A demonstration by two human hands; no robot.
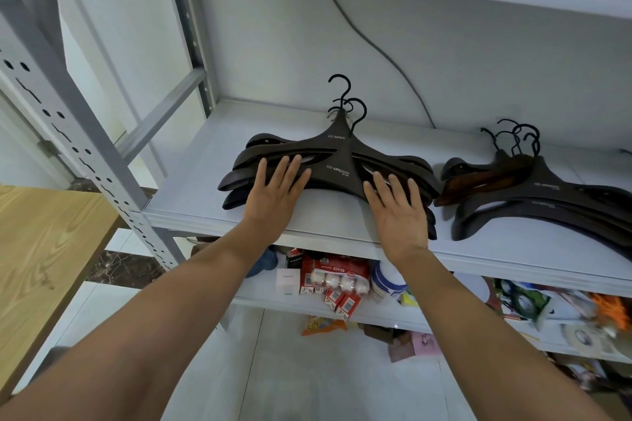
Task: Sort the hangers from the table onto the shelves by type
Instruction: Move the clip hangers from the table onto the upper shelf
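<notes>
left hand: we are laying our left hand [273,195] flat on the left wing of the dark hanger stack [337,164], fingers straight and a little spread, gripping nothing.
right hand: we are laying our right hand [400,215] flat on the right wing of the same stack, fingers straight and fanned, none of them curling round a hanger.
dark hanger stack: it is lying on the grey shelf [191,195] near the front edge, about the middle of our view. the hangers are lying one on another, slightly fanned, with their hooks [342,92] pointing toward 12 o'clock at the back wall. white lettering is showing on the top two.
second hanger pile [547,202]: it is sitting on the same shelf at 3 o'clock of the stack, just beside it; whether the two are touching, we cannot tell. its hooks are also pointing toward 12 o'clock.
brown wooden hanger [478,181]: it is lying tilted at the 9 o'clock side of that second pile.
wooden table [41,249]: it is showing at 9 o'clock of our view, beyond the shelf post [68,133].
lower shelf [260,297]: it is showing at 6 o'clock under our wrists, with red-and-white packs [337,278] and other small goods crowding it.
cable [376,44]: it is running down the back wall from 12 o'clock toward 2 o'clock.
</notes>
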